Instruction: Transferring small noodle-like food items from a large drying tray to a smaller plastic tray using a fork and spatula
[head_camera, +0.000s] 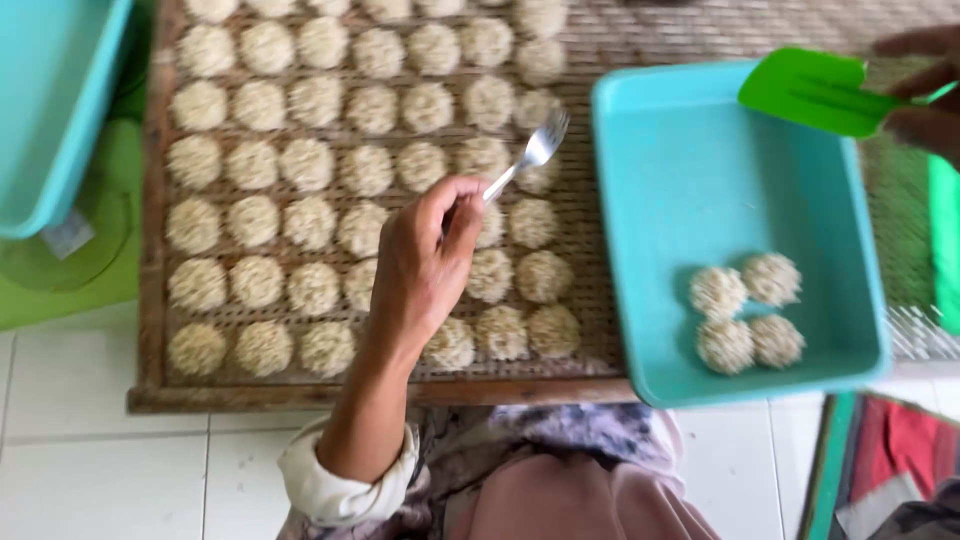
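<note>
White floor tiles (100, 470) under woven drying tray (150, 300), full of pale noodle balls (310, 225) in rows. Left hand (425, 265) above tray's middle, fingers (455, 205) closed tight on metal fork (530, 155); turquoise tub (620, 250) on tray's right edge. Seemingly lifting balls: next calls for tines slid gently underneath.

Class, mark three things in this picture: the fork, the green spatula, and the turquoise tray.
fork (540, 148), head view, on the tines.
green spatula (805, 90), head view, middle of the blade.
turquoise tray (700, 170), head view, bare floor of the tray.
</note>
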